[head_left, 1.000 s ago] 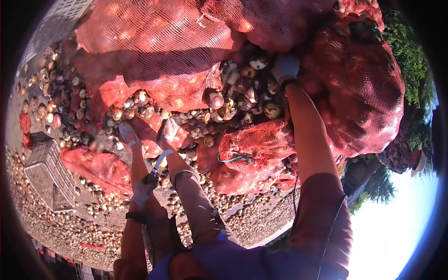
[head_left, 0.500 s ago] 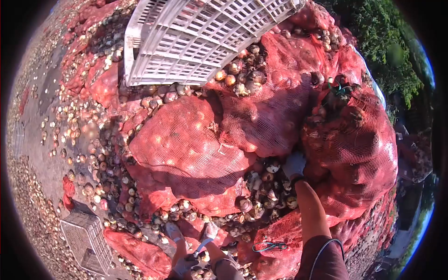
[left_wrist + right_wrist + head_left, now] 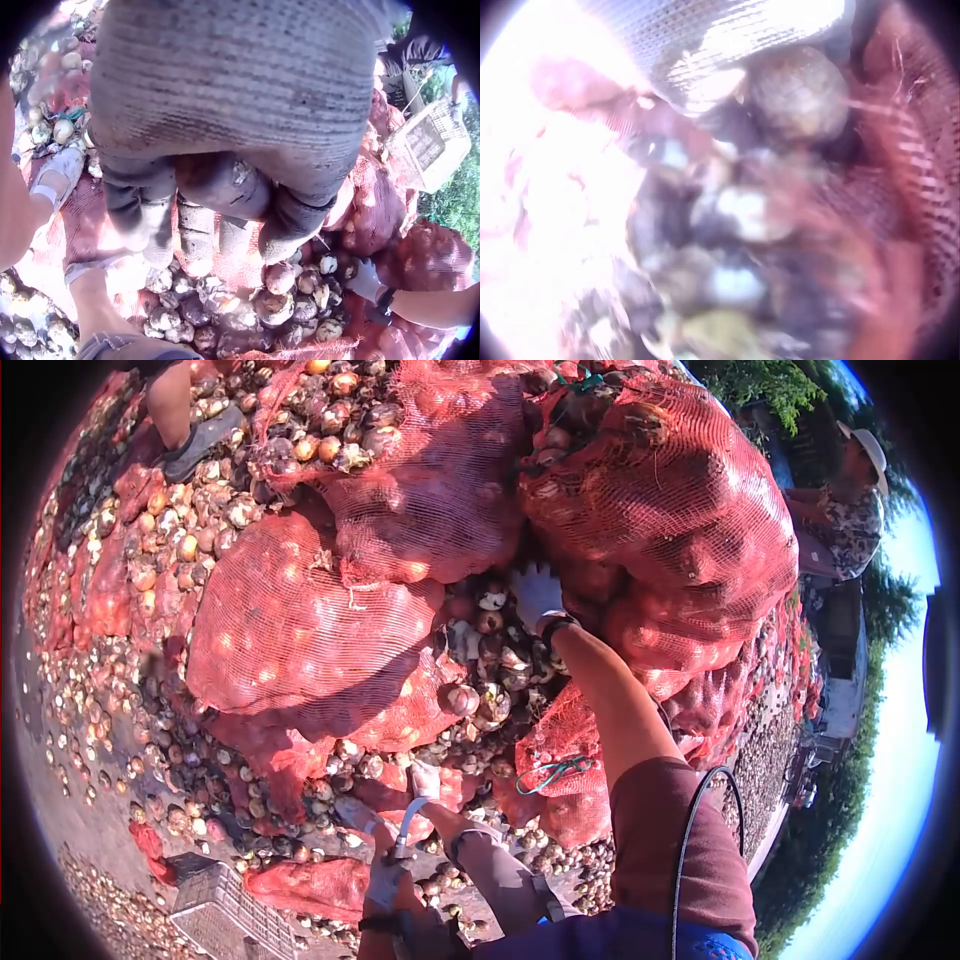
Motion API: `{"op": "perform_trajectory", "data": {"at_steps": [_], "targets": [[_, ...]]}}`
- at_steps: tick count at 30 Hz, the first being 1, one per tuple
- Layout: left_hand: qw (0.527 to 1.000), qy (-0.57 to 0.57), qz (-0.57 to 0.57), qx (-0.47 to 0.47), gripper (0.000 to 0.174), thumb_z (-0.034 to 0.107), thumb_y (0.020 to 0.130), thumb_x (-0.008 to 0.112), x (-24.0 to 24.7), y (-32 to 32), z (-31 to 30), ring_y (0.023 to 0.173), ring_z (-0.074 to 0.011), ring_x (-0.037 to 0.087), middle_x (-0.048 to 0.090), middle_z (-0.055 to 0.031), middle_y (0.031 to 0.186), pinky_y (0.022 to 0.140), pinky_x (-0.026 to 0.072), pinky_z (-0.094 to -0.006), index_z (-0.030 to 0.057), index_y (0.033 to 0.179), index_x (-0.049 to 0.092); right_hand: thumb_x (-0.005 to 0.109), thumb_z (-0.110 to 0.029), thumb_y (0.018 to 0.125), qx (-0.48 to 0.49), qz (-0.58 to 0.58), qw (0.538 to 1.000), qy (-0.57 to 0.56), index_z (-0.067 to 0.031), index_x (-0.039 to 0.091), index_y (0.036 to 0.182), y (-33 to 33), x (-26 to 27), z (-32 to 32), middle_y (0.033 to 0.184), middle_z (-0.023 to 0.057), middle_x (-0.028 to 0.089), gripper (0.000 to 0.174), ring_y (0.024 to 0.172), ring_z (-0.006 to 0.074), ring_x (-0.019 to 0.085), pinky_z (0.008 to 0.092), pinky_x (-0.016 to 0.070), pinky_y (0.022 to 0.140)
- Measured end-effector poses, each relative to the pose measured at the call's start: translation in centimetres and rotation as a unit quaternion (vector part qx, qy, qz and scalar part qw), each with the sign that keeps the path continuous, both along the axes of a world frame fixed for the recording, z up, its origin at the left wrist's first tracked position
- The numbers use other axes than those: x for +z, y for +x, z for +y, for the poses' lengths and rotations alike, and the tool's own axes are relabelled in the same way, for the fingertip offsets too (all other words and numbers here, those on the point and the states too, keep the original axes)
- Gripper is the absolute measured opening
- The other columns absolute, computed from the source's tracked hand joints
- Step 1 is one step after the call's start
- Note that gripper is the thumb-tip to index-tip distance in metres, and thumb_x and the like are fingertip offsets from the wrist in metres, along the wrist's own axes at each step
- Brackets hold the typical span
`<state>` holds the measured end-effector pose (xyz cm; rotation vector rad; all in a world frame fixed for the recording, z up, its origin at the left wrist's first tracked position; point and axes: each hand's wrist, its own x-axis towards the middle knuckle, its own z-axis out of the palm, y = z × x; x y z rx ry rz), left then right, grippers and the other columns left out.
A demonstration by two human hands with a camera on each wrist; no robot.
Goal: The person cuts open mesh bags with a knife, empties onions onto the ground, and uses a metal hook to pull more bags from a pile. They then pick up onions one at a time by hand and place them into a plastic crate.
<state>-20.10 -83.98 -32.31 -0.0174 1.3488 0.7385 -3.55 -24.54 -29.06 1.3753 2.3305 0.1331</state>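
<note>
My gloved right hand (image 3: 538, 595), wearing a dark wristband, reaches into the gap between full red mesh sacks. Its fingers look extended toward the large sack (image 3: 665, 520) on the right. Loose onions (image 3: 490, 650) lie left of it. In the right wrist view, an onion (image 3: 799, 94) sits under the glove's edge; much there is blurred. My gloved left hand (image 3: 388, 880) hangs low beside my legs and grips what looks like a curved pale-bladed knife (image 3: 407, 820). The left wrist view shows its fingers curled, with a dark rounded shape among them.
Another full sack (image 3: 310, 620) lies left of the gap. A tied sack (image 3: 565, 780) is near my right forearm. A plastic crate (image 3: 225, 910) stands low left. A hatted person (image 3: 850, 500) stands far right; someone's leg (image 3: 170, 405) shows top left. Onions cover the ground.
The head view has swung and shifted. A pale crate at the top has left it, and another person's leg appears top left. My right hand stays in the gap beside the large sack.
</note>
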Motion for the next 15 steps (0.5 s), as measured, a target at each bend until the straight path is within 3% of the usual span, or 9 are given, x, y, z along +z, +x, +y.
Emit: {"op": "perform_trajectory", "data": {"at_steps": [1, 4, 5, 7, 9, 10, 13, 14, 15], "targets": [[1.000, -0.003, -0.003, 0.004, 0.021, 0.013, 0.079, 0.071, -1.0, 0.5, -1.1, 0.078, -0.0098, 0.055, 0.063, 0.0008, 0.087, 0.072, 0.0457, -0.0263, 0.0030, 0.096, 0.065, 0.061, -0.015, 0.081, -0.115, 0.069, 0.991, 0.015, -0.0100, 0.055, 0.122, -0.7, -0.2, 0.3, 0.123, 0.0194, 0.053, 0.042, 0.113, 0.0375, 0.050, 0.0473, 0.0467, 0.087], [0.998, 0.000, -0.019, 0.056, 0.022, 0.014, 0.079, 0.070, 0.2, 0.1, -3.3, 0.078, -0.0108, 0.056, 0.063, -0.0006, 0.085, 0.072, 0.0460, -0.0270, 0.0025, 0.097, 0.064, 0.068, -0.026, 0.080, -0.109, 0.115, 0.987, -0.024, -0.0089, 0.055, 0.119, 2.2, -2.8, 3.9, 0.121, 0.0150, 0.056, 0.045, 0.107, 0.0297, 0.057, 0.0459, 0.0516, 0.080], [0.996, 0.010, -0.030, 0.084, 0.023, 0.015, 0.079, 0.070, 1.1, 0.1, -2.4, 0.077, -0.0111, 0.056, 0.062, -0.0010, 0.085, 0.071, 0.0461, -0.0271, 0.0024, 0.097, 0.064, 0.069, -0.024, 0.080, -0.211, 0.267, 0.925, -0.171, -0.0087, 0.054, 0.119, 2.0, -1.8, 3.1, 0.118, 0.0136, 0.058, 0.045, 0.105, 0.0279, 0.059, 0.0450, 0.0523, 0.080], [0.997, -0.019, -0.051, 0.055, 0.022, 0.015, 0.079, 0.068, 1.5, -1.2, -2.6, 0.075, -0.0110, 0.058, 0.063, -0.0016, 0.081, 0.070, 0.0469, -0.0259, 0.0031, 0.098, 0.064, 0.071, -0.021, 0.080, -0.381, 0.509, 0.642, -0.429, -0.0081, 0.053, 0.120, 1.2, 1.9, -0.6, 0.114, 0.0107, 0.060, 0.046, 0.101, 0.0244, 0.062, 0.0433, 0.0537, 0.079], [0.998, -0.035, -0.028, 0.045, 0.023, 0.014, 0.079, 0.068, 3.4, -2.3, -1.8, 0.074, -0.0096, 0.058, 0.063, -0.0017, 0.081, 0.067, 0.0461, -0.0239, 0.0023, 0.098, 0.063, 0.070, -0.016, 0.081, -0.406, 0.598, 0.411, -0.556, -0.0083, 0.053, 0.120, -0.7, 4.0, -5.7, 0.111, 0.0060, 0.061, 0.043, 0.100, 0.0213, 0.062, 0.0429, 0.0530, 0.085], [0.997, -0.033, -0.048, 0.058, 0.021, 0.010, 0.080, 0.067, 3.0, -2.8, -2.7, 0.074, -0.0090, 0.056, 0.061, -0.0002, 0.082, 0.068, 0.0464, -0.0241, 0.0019, 0.099, 0.062, 0.067, -0.014, 0.083, -0.408, 0.600, 0.373, -0.578, -0.0078, 0.052, 0.121, -2.2, 4.4, -8.3, 0.112, 0.0061, 0.061, 0.042, 0.102, 0.0219, 0.061, 0.0416, 0.0525, 0.087], [0.979, -0.035, -0.113, 0.163, 0.024, 0.007, 0.079, 0.068, 3.6, -3.5, -5.2, 0.076, -0.0078, 0.054, 0.059, 0.0015, 0.083, 0.069, 0.0455, -0.0239, 0.0022, 0.102, 0.061, 0.064, -0.013, 0.084, -0.412, 0.568, 0.382, -0.601, -0.0039, 0.051, 0.124, -7.1, 3.3, -16.0, 0.115, 0.0084, 0.061, 0.043, 0.104, 0.0244, 0.061, 0.0407, 0.0517, 0.090], [0.972, -0.028, -0.096, 0.212, 0.025, 0.010, 0.080, 0.068, 5.5, -4.0, -5.5, 0.075, -0.0073, 0.054, 0.059, 0.0018, 0.083, 0.067, 0.0442, -0.0230, 0.0027, 0.103, 0.062, 0.062, -0.013, 0.085, -0.428, 0.540, 0.344, -0.638, -0.0017, 0.053, 0.121, -8.4, 1.7, -18.9, 0.113, 0.0098, 0.062, 0.039, 0.106, 0.0247, 0.061, 0.0408, 0.0526, 0.088], [0.963, -0.018, -0.077, 0.256, 0.026, 0.013, 0.080, 0.068, 7.3, -4.4, -5.8, 0.073, -0.0068, 0.053, 0.059, 0.0020, 0.083, 0.065, 0.0430, -0.0221, 0.0031, 0.103, 0.063, 0.061, -0.014, 0.086, -0.483, 0.487, 0.373, -0.625, -0.0023, 0.053, 0.120, -10.4, 2.4, -22.0, 0.113, 0.0106, 0.063, 0.037, 0.105, 0.0248, 0.062, 0.0392, 0.0531, 0.087]]}}
